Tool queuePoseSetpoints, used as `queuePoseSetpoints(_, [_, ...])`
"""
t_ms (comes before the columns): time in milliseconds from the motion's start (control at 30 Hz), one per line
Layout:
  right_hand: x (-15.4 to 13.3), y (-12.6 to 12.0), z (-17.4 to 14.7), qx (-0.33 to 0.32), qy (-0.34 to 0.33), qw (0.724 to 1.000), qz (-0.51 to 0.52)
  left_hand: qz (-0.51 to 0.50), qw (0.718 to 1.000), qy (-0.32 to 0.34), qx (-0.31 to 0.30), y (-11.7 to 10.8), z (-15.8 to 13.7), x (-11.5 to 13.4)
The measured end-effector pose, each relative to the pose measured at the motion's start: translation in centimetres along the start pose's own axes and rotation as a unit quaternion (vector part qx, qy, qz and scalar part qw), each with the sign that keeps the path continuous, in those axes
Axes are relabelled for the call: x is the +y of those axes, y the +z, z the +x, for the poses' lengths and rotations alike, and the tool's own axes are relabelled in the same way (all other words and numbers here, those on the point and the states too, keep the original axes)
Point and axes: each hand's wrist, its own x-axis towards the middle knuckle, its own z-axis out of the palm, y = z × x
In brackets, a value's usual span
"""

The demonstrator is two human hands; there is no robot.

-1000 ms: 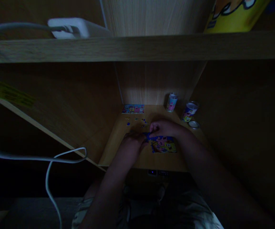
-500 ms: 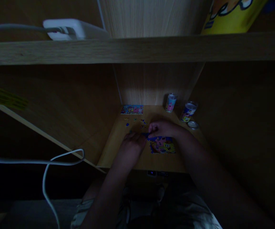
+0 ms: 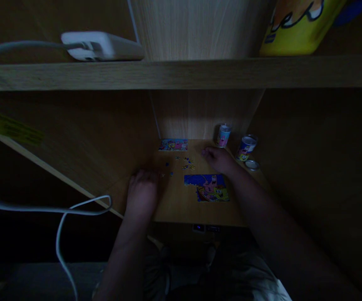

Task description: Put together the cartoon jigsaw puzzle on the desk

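A partly joined jigsaw puzzle with cartoon figures on blue lies on the wooden desk top; its lower left part is absent. My left hand rests at the desk's left side, left of the puzzle. Its fingers curl under and their tips are hidden. Beyond the puzzle's upper edge is my right hand, fingers bent together, apart from the puzzle; whatever they may hold is too dark to make out. Several loose jigsaw pieces lie between the hands. A small blue piece sits farther left.
At the back left lies a cartoon picture strip. Two printed cans, one pink and blue, one darker, stand at the right by a round lid. Overhead runs a shelf bearing a white adapter; a white cable hangs left.
My left hand has left the puzzle and moved left across the desk. My right hand has lifted off the puzzle and shifted away from me, uncovering its upper left strip.
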Motion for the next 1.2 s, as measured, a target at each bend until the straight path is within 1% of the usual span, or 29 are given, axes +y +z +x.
queuePoseSetpoints(67, [0.2,0.0,0.0,-0.001,0.005,1.0,-0.013,0.0,1.0,0.002,-0.015,0.4,-0.1,0.5])
queuePoseSetpoints(167, [0.3,0.2,0.0,-0.004,0.003,1.0,-0.013,-0.007,1.0,0.002,-0.019,0.8,-0.2,1.1])
queuePoseSetpoints(300, [0.3,0.4,0.0,-0.001,0.006,1.0,-0.002,-0.028,0.999,0.016,-0.017,1.0,-0.3,1.3])
queuePoseSetpoints(433, [0.4,0.5,0.0,-0.008,0.002,1.0,0.003,-0.056,0.998,0.016,-0.016,1.1,-0.2,1.4])
queuePoseSetpoints(533, [0.6,0.6,0.0,-0.016,-0.007,1.0,0.007,-0.057,0.998,0.005,-0.014,1.0,-0.1,1.4])
queuePoseSetpoints(767, [0.5,0.7,0.0,-0.023,-0.001,1.0,-0.008,-0.029,0.997,-0.065,-0.012,1.1,-0.2,1.6])
queuePoseSetpoints(933, [0.9,0.9,0.1,-0.019,0.012,0.999,-0.026,-0.022,0.997,-0.07,0.007,1.8,-0.3,1.5])
queuePoseSetpoints(1067, [1.3,1.1,0.2,0.004,0.022,0.999,-0.037,-0.025,0.998,-0.064,-0.002,2.4,-0.3,1.2])
queuePoseSetpoints(1200, [1.4,1.1,0.2,0.013,0.025,0.999,-0.043,-0.039,0.997,-0.069,-0.009,2.4,-0.3,1.2])
